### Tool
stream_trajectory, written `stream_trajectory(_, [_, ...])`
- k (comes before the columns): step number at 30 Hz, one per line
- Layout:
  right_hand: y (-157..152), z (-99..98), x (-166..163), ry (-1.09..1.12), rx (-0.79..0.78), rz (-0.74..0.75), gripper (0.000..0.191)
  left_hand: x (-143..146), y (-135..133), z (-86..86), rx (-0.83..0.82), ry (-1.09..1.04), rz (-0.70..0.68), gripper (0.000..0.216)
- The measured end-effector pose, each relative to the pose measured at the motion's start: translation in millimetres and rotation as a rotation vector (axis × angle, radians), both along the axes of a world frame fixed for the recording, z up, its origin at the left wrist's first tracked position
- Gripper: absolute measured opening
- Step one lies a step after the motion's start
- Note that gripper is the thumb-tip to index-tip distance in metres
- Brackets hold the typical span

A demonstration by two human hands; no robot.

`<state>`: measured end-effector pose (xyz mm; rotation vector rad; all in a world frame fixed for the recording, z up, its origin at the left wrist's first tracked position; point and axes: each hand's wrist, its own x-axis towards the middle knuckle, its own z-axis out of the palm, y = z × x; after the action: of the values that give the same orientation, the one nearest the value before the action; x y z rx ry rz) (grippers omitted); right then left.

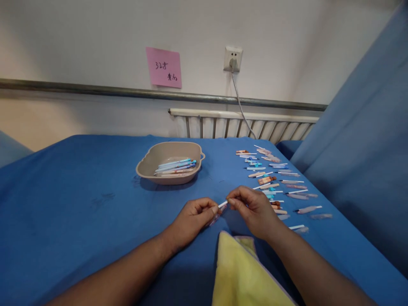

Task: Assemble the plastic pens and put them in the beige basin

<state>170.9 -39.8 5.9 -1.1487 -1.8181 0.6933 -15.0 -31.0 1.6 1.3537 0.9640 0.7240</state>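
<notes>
Preferably, the slim white pen refill (222,204), pinched over the blue cloth (79,191) by the fingers of the left hand (195,213) and, at its far end, the right hand (254,208), should be guided straight lengthwise, since sideways pressure could bend it.
</notes>
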Motion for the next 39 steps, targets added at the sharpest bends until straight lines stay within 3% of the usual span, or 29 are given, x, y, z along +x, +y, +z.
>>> stream_trajectory(6, [8,-13.1,4,0.146,-0.135,-0.026,0.01,0,3,-0.6,0.0,0.009,0.041,0.028])
stream_trajectory(9, [11,-18.8,7,-0.018,-0.14,-0.016,0.009,-2,7,-3.4,-0.008,-0.019,0.099,0.026])
stream_trajectory(14, [7,-24.2,7,-0.434,-0.099,0.13,0.013,-4,12,-6.6,-0.044,-0.066,0.161,0.026])
stream_trajectory(19, [6,-22.7,3,-0.483,-0.021,0.034,0.012,-3,11,-7.4,-0.047,-0.086,0.188,0.026])
stream_trajectory(22, [7,-23.0,-2,-0.484,0.063,0.124,0.026,-3,11,-8.1,-0.045,-0.094,0.191,0.027])
stream_trajectory(25, [8,-26.5,-6,-0.504,0.065,0.179,0.019,-3,11,-8.8,-0.026,-0.081,0.198,0.027])
stream_trajectory(30, [16,-29.3,3,-0.304,-0.049,0.059,0.007,-6,13,-8.4,0.052,-0.008,0.197,0.028])
stream_trajectory(35, [26,-26.1,19,0.128,-0.158,-0.056,0.016,-10,14,-4.8,0.197,0.148,0.173,0.027])
stream_trajectory(39, [28,-26.0,21,0.23,-0.156,-0.076,0.02,-9,12,-3.4,0.283,0.212,0.137,0.027])
